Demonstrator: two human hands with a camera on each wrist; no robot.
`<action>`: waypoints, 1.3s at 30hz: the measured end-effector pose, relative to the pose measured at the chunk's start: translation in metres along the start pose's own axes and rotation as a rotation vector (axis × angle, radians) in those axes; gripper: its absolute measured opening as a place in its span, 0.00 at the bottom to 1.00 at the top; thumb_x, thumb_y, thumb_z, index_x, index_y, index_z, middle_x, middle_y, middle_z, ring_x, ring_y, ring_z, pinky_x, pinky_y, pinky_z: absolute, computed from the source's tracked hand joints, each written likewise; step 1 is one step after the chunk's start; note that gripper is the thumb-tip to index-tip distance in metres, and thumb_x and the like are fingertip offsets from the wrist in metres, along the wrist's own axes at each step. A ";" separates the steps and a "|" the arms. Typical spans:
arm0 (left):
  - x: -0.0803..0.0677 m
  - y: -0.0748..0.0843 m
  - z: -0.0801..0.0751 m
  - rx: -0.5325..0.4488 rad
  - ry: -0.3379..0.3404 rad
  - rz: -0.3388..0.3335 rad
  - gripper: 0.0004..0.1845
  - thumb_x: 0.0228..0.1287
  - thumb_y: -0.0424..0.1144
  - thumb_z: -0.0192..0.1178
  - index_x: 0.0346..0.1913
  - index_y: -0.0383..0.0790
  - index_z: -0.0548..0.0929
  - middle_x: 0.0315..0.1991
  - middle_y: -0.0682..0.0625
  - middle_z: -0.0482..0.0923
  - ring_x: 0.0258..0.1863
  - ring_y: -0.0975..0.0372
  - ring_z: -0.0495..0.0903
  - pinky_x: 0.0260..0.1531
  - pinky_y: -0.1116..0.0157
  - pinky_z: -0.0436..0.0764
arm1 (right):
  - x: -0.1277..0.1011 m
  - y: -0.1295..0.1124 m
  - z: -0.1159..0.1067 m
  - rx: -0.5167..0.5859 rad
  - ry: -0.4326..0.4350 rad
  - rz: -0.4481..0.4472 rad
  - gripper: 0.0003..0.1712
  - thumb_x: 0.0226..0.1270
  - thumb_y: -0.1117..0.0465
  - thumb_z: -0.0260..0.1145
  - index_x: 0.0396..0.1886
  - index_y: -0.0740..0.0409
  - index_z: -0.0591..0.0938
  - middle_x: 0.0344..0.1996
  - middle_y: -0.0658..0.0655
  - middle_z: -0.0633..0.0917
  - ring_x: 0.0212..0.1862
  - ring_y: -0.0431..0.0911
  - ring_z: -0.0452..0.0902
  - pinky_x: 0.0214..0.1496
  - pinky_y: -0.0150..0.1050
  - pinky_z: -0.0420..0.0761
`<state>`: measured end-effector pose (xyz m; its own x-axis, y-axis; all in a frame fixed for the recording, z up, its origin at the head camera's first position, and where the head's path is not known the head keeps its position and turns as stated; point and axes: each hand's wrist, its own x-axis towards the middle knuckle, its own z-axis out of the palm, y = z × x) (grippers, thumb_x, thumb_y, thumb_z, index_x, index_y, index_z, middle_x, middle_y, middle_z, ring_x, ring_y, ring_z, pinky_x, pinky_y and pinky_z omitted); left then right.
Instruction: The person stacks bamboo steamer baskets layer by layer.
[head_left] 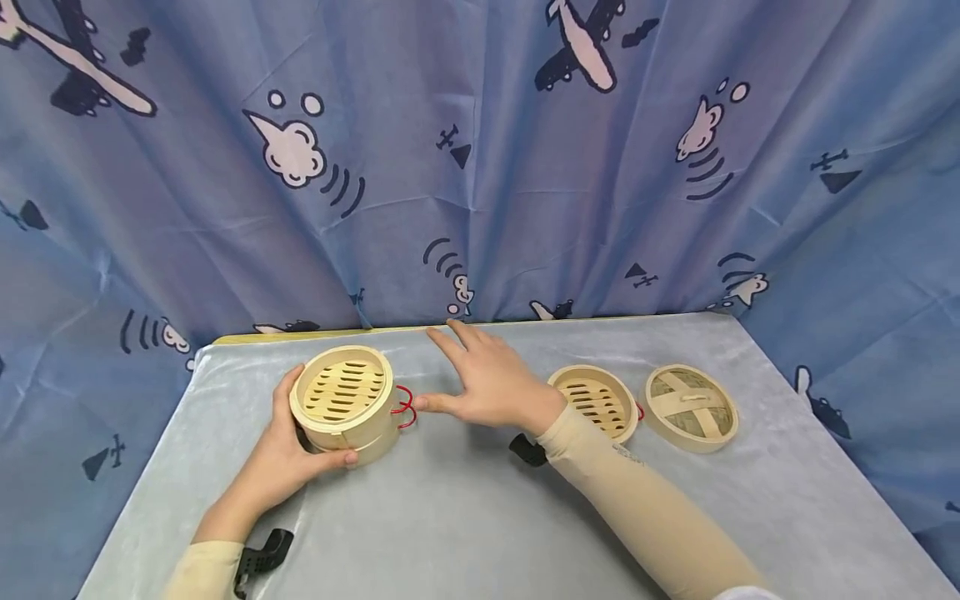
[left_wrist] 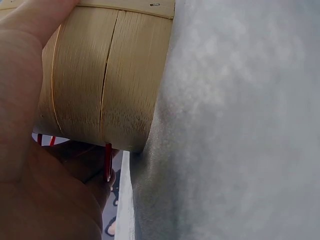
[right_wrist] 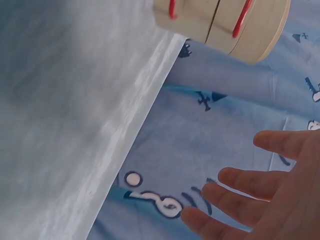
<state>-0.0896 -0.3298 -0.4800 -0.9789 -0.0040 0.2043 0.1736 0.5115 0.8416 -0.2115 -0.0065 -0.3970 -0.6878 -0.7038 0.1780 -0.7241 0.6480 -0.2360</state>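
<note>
On the left of the head view stands a stack of bamboo steamer baskets (head_left: 377, 440), its slatted top open to view. My left hand (head_left: 273, 462) grips it from the left, thumb along the front wall and fingers round the far side. Red loops (head_left: 405, 407) stick out on the stack's right. My right hand (head_left: 491, 379) is spread just right of these loops, thumb pointing toward them, holding nothing. In the right wrist view, its straight fingers (right_wrist: 245, 182) are apart from the stack's wall (right_wrist: 200, 20). The left wrist view shows the bamboo side (left_wrist: 105, 75) close up against the left hand.
Beyond my right forearm sits another slatted steamer basket (head_left: 600, 396), partly covered by the sleeve. To its right is a round woven lid (head_left: 693, 408) with a crossed band. A grey cloth (head_left: 450, 517) covers the table, and a blue patterned curtain (head_left: 480, 167) hangs behind.
</note>
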 end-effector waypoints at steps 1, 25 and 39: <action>0.000 0.000 0.000 0.002 0.000 -0.001 0.80 0.43 0.42 0.93 0.88 0.69 0.40 0.80 0.38 0.63 0.77 0.45 0.64 0.73 0.66 0.58 | -0.002 0.002 -0.001 0.004 0.000 0.003 0.63 0.68 0.16 0.59 0.89 0.51 0.62 0.82 0.68 0.65 0.81 0.63 0.63 0.77 0.64 0.68; 0.002 0.001 -0.001 -0.015 -0.010 -0.020 0.82 0.42 0.42 0.93 0.88 0.68 0.38 0.78 0.35 0.65 0.77 0.42 0.63 0.73 0.37 0.57 | -0.052 0.049 -0.014 -0.030 0.019 0.081 0.61 0.69 0.19 0.62 0.88 0.54 0.65 0.81 0.71 0.66 0.80 0.68 0.63 0.76 0.70 0.67; 0.003 0.001 -0.001 -0.034 -0.004 0.004 0.81 0.42 0.39 0.93 0.89 0.64 0.41 0.80 0.38 0.61 0.77 0.44 0.62 0.73 0.68 0.56 | -0.085 0.077 -0.019 -0.055 -0.050 0.168 0.64 0.67 0.16 0.62 0.87 0.55 0.66 0.79 0.71 0.69 0.79 0.69 0.64 0.77 0.71 0.64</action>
<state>-0.0922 -0.3301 -0.4780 -0.9785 0.0014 0.2063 0.1814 0.4818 0.8573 -0.2095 0.1087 -0.4119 -0.7972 -0.5966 0.0921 -0.6015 0.7720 -0.2054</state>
